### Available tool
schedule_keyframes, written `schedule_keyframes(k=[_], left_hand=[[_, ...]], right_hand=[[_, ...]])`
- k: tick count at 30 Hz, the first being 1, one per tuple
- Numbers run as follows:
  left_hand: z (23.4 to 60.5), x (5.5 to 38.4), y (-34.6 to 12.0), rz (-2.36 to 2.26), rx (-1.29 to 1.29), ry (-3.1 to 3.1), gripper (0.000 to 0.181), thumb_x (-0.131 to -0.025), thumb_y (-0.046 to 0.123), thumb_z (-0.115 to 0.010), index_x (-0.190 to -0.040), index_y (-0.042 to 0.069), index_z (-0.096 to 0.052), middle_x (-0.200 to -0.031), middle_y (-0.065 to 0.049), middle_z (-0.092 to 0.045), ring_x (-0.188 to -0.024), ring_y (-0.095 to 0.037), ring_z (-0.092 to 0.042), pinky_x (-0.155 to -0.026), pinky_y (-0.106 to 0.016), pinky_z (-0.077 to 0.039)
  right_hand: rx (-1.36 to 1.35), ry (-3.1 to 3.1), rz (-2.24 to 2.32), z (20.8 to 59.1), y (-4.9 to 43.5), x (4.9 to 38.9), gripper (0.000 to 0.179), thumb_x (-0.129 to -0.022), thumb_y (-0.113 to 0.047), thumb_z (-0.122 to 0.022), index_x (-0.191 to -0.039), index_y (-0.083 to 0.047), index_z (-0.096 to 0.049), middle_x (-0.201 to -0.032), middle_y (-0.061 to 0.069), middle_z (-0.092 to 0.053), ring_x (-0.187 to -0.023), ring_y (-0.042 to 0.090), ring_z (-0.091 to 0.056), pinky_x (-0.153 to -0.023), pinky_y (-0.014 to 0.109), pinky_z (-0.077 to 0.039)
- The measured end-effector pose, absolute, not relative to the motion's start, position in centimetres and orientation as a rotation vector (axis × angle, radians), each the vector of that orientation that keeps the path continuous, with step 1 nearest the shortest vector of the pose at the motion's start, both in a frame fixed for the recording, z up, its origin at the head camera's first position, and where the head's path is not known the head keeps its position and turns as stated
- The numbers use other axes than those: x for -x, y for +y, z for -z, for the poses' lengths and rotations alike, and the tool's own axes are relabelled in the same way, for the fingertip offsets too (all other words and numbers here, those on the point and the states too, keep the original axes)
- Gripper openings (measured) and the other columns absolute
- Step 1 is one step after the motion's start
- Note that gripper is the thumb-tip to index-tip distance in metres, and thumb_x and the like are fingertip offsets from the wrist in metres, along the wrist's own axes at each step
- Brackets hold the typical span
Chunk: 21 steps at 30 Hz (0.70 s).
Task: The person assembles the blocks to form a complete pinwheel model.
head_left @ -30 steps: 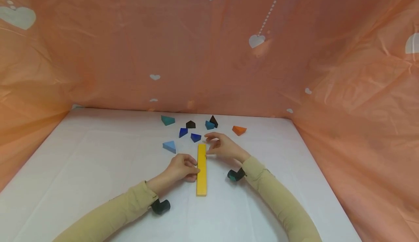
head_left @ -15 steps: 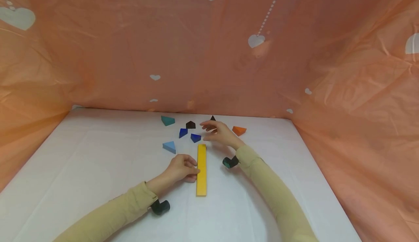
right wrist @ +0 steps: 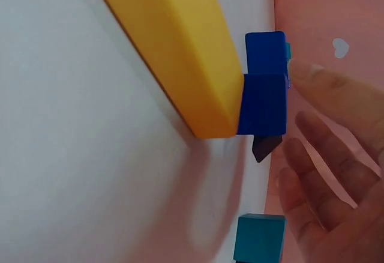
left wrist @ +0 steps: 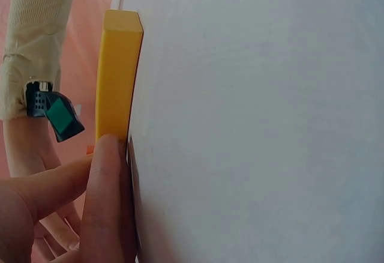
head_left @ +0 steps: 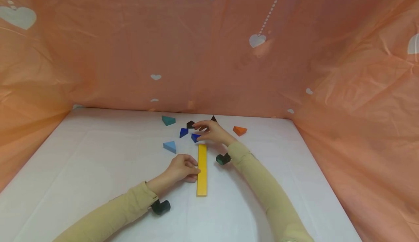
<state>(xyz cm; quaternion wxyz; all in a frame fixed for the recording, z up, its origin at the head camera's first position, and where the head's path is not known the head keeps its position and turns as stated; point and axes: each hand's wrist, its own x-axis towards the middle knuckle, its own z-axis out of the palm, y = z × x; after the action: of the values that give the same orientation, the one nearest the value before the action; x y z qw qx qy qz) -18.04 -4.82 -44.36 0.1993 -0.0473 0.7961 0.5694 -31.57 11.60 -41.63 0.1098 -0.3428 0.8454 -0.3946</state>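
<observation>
A long yellow bar (head_left: 202, 176) lies lengthwise on the white table. My left hand (head_left: 180, 168) holds it at its left side, finger and thumb tips against it; the left wrist view shows a fingertip on the yellow bar (left wrist: 117, 83). Beyond the bar's far end hovers my right hand (head_left: 214, 133), fingers spread and loosely bent, with nothing seen in its grasp. Its thumb is close to a dark blue block (head_left: 194, 137); whether they touch I cannot tell. A second dark blue block (head_left: 183, 132) and a dark block (head_left: 190, 124) lie beyond its fingertips.
Left of the bar sits a light blue block (head_left: 170, 146); farther back is a green block (head_left: 168, 120). A dark triangular tip (head_left: 214, 118) shows behind the right hand, and an orange block (head_left: 240, 130) lies to its right. The right wrist view shows a teal block (right wrist: 260, 238).
My right hand has moved from beside the bar's far end away and then leftward over the blocks, now covering the teal block. The left hand and the bar have stayed put.
</observation>
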Motion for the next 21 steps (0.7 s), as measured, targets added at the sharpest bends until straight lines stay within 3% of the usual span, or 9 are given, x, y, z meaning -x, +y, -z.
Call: schedule_keyframes(k=[7,21], left_hand=[[44.40,18.14,-4.87,-1.619,0.125,2.208,0.027,-0.082,0.006,-0.075,-0.103,-0.002,-0.060,-0.079,-0.011,-0.064,-0.060,-0.018,-0.066,-0.059,-0.028,-0.057],[44.51,18.12,-4.77,-1.618,0.123,2.213,0.027,-0.083,0.007,-0.074,-0.104,-0.002,-0.060,-0.079,-0.010,-0.064,-0.061,-0.018,-0.065,-0.060,-0.027,-0.057]], right_hand=[[0.932,2.520,1.080,42.06,10.99,31.60,0.048,-0.080,-0.007,-0.077,-0.125,-0.005,-0.061,-0.116,0.006,-0.064,-0.102,0.019,-0.058,-0.088,0.024,-0.050],[0.893,2.532,1.036,42.58,10.63,31.52,0.036,-0.084,-0.010,-0.074,-0.119,-0.006,-0.065,-0.110,0.003,-0.064,-0.095,0.017,-0.057,-0.085,0.023,-0.050]])
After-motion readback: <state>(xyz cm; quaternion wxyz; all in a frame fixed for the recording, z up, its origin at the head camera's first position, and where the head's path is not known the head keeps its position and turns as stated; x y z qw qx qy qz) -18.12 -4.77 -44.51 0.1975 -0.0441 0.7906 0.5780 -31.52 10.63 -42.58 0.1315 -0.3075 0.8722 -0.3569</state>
